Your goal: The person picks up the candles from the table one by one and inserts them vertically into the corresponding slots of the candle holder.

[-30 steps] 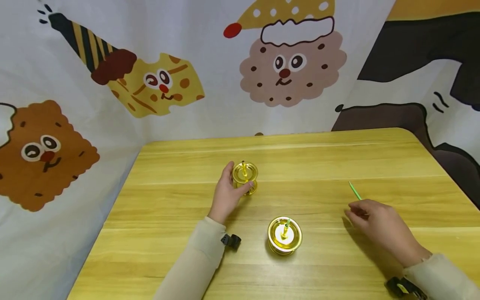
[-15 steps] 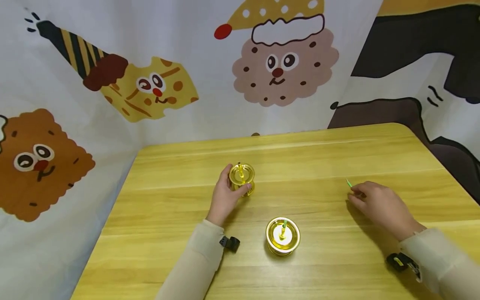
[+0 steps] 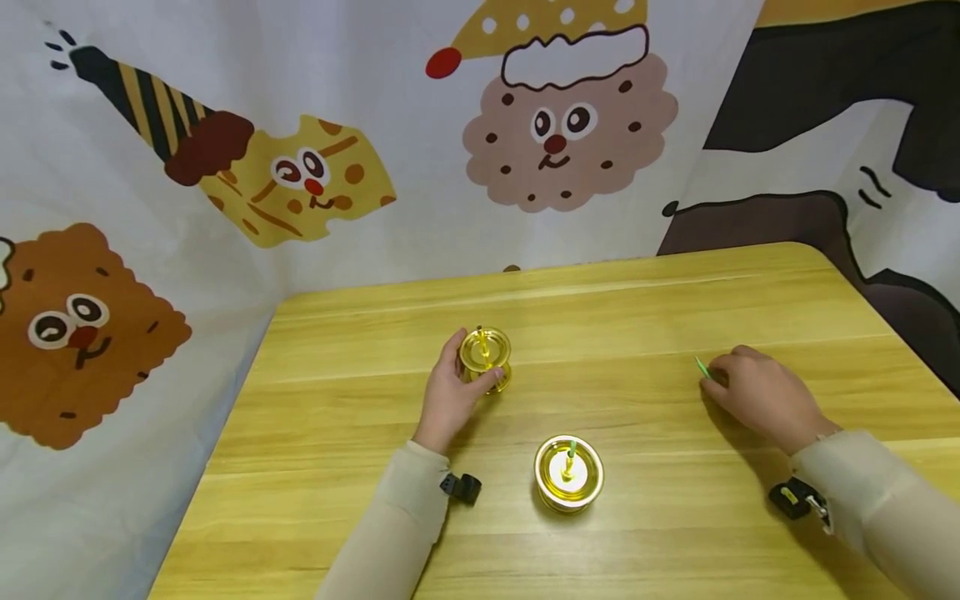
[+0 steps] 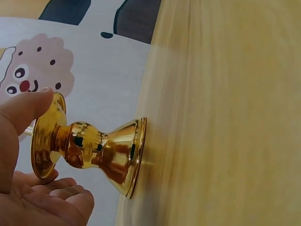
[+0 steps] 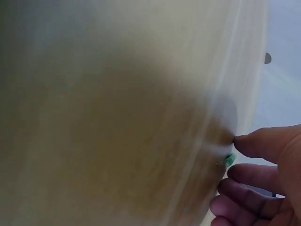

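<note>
My left hand (image 3: 459, 392) holds a shiny gold candle holder (image 3: 485, 350), thumb and fingers either side of its upper dish. A slim upright post with a dark tip rises from that dish. In the left wrist view, the holder's flared base (image 4: 134, 157) is right at the tabletop. On the right, my right hand (image 3: 765, 396) reaches down to a thin green stick (image 3: 702, 367) lying on the table. The right wrist view shows the stick's green end (image 5: 230, 159) between thumb and forefinger, which stand apart. A second gold candle holder (image 3: 568, 473), with a green tip upright at its centre, stands nearer.
The wood-grain table (image 3: 637, 325) has a rounded far right corner. Behind it and along the left side hangs a white cloth (image 3: 435, 167) printed with cartoon biscuits. A black wrist device (image 3: 798, 500) is on the right arm.
My right hand has moved forward over the green stick, its fingers now lower around it, so less of the stick shows. The left hand and both candle holders stay in place; the view shifted slightly.
</note>
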`<action>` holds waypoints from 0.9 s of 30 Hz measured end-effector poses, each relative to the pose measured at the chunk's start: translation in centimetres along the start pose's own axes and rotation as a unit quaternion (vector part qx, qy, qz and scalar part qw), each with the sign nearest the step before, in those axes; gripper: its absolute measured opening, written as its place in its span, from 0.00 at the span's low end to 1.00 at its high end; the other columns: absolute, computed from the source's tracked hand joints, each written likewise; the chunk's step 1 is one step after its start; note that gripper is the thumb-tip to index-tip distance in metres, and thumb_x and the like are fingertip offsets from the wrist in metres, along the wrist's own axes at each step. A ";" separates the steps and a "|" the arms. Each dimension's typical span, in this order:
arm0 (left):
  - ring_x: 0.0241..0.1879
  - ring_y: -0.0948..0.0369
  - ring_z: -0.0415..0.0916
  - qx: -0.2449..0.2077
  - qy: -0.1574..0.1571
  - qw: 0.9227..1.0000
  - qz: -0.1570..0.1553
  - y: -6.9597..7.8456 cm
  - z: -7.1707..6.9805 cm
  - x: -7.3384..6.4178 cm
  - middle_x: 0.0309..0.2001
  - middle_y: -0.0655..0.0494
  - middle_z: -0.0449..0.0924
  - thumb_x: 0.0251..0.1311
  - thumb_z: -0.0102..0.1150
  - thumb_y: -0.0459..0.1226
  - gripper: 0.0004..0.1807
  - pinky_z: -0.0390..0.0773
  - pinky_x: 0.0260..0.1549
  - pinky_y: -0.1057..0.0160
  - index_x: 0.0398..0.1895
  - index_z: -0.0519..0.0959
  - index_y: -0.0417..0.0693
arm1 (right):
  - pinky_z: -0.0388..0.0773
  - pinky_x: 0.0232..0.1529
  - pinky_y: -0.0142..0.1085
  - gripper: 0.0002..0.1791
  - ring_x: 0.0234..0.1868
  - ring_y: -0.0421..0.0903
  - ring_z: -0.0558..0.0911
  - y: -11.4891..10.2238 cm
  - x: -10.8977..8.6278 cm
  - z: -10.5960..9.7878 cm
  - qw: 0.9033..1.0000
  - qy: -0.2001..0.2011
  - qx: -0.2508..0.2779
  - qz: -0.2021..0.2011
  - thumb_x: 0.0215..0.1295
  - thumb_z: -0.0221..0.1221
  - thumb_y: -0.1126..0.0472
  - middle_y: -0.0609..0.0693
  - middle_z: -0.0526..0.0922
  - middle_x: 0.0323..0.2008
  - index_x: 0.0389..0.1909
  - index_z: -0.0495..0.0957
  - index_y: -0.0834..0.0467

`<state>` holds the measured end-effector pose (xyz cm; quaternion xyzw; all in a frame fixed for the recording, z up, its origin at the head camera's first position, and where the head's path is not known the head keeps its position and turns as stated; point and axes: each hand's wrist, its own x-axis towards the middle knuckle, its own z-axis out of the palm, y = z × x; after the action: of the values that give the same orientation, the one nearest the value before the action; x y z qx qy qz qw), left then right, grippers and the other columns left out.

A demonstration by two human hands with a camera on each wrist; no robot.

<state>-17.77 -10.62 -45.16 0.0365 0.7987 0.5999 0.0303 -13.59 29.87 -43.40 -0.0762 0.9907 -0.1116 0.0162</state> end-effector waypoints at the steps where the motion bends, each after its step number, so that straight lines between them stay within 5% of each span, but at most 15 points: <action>1: 0.75 0.53 0.54 0.001 0.000 1.000 0.000 0.0 0.0 0.0 0.77 0.44 0.54 0.59 0.73 0.38 0.50 0.57 0.73 0.57 0.79 0.52 0.42 | 0.77 0.29 0.46 0.10 0.28 0.47 0.75 0.0 0.1 0.0 1.000 -0.005 -0.004 -0.002 0.67 0.61 0.59 0.52 0.79 0.30 0.34 0.84 0.62; 8: 0.75 0.53 0.54 0.006 0.004 1.000 0.003 0.0 -0.1 0.0 0.77 0.43 0.55 0.59 0.73 0.39 0.50 0.57 0.73 0.56 0.79 0.52 0.42 | 0.69 0.23 0.38 0.11 0.23 0.45 0.69 -0.5 1.1 0.0 0.999 -0.035 -0.016 -0.024 0.67 0.59 0.65 0.49 0.73 0.22 0.24 0.78 0.59; 15: 0.75 0.53 0.54 0.009 0.003 1.000 -0.001 -0.1 0.0 0.0 0.77 0.44 0.55 0.59 0.73 0.40 0.50 0.57 0.73 0.56 0.79 0.52 0.43 | 0.66 0.22 0.36 0.12 0.22 0.44 0.67 -0.6 1.0 0.0 0.998 -0.048 0.018 -0.025 0.69 0.57 0.65 0.47 0.70 0.20 0.23 0.75 0.60; 21: 0.75 0.53 0.55 0.014 0.004 1.000 0.001 0.1 0.0 0.0 0.77 0.44 0.56 0.59 0.73 0.40 0.50 0.58 0.73 0.56 0.79 0.52 0.43 | 0.65 0.23 0.35 0.08 0.22 0.43 0.68 -1.0 0.6 -0.6 0.999 -0.023 0.042 -0.012 0.68 0.57 0.64 0.47 0.71 0.19 0.29 0.78 0.61; 27: 0.75 0.53 0.54 0.014 0.003 1.000 -0.003 0.1 0.0 -0.1 0.77 0.44 0.55 0.59 0.72 0.40 0.50 0.57 0.73 0.56 0.79 0.52 0.43 | 0.66 0.21 0.35 0.07 0.21 0.42 0.68 -1.2 0.1 -0.7 0.998 0.021 0.003 -0.054 0.67 0.62 0.66 0.47 0.72 0.20 0.29 0.76 0.62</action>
<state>-17.65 -10.58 -45.09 0.0334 0.8070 0.5888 0.0293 -13.60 28.83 -42.46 -0.1277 0.9849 -0.1168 -0.0105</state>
